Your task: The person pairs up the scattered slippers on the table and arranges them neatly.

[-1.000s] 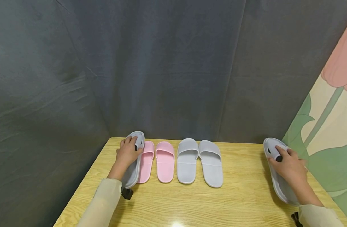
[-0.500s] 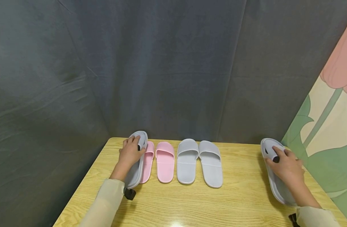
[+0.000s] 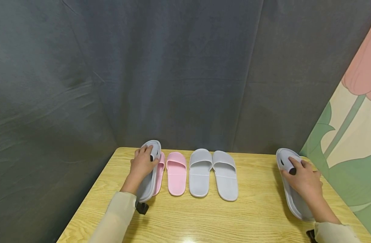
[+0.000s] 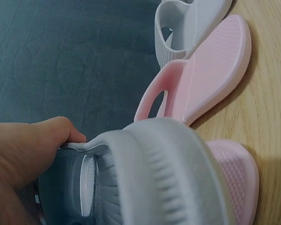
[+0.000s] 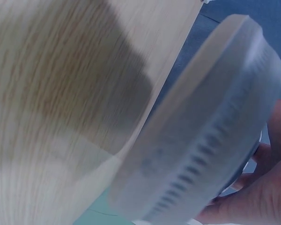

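Observation:
My left hand (image 3: pixel 142 163) grips a blue-grey slipper (image 3: pixel 147 189) by its strap at the table's left, thumb on the strap's edge. Seen from the head, this slipper overlaps the left pink slipper (image 3: pixel 160 179); the left wrist view has its ridged side (image 4: pixel 178 173) in front of the pink sole. Far to the right, my right hand (image 3: pixel 305 179) holds a matching blue-grey slipper (image 3: pixel 296 202) by the strap, toe pointing away and tilted. In the right wrist view that slipper (image 5: pixel 201 136) is raised, its shadow falling on the wood.
Another pink slipper (image 3: pixel 177 182) and two light grey slippers, one straight (image 3: pixel 199 185) and one angled (image 3: pixel 228 187), stand in a row on the wooden table (image 3: pixel 203 219). A dark curtain (image 3: pixel 185 74) hangs behind, and a flower-painted wall (image 3: pixel 355 145) borders the right.
My left hand has shifted slightly right with its slipper, covering more of the left pink one. My right hand has moved slightly left with its slipper. The slippers in the row stay put.

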A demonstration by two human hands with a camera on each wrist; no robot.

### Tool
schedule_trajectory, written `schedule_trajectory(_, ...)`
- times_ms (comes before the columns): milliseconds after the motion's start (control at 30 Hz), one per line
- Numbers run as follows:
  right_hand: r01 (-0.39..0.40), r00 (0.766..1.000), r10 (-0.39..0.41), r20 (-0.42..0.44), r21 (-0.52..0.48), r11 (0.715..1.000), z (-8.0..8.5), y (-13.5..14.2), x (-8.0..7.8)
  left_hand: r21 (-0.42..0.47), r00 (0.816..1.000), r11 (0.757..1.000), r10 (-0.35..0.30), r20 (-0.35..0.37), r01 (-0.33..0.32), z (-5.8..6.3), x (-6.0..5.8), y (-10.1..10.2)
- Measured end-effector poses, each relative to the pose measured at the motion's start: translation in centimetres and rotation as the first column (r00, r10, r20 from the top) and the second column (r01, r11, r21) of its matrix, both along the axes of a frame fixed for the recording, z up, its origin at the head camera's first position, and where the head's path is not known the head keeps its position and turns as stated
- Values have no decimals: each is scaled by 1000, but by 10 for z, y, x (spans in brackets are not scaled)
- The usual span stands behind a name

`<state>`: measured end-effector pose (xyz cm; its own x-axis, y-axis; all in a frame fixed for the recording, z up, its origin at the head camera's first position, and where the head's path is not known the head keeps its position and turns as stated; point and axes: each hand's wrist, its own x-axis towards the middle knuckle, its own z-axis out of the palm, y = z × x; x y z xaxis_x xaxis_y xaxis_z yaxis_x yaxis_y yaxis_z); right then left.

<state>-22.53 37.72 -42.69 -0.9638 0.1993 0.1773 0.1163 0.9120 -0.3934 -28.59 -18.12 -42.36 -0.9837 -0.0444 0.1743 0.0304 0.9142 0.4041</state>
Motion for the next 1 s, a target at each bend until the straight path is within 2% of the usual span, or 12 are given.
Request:
schedule_trajectory(233, -6, 1000, 6, 2, -4, 1000, -2, -4, 1, 1, 1000, 1000, -12, 0, 12, 0, 0, 7)
schedule_trajectory(700, -11, 1000, 11, -10, -8, 1000, -1, -13, 3, 5, 998, 999, -35, -53, 35, -3, 1, 23)
schedule_trajectory(1000, -7, 1000, 7, -4, -12, 1000, 0, -18, 6, 12, 999, 999, -44, -28, 44, 0, 3, 31)
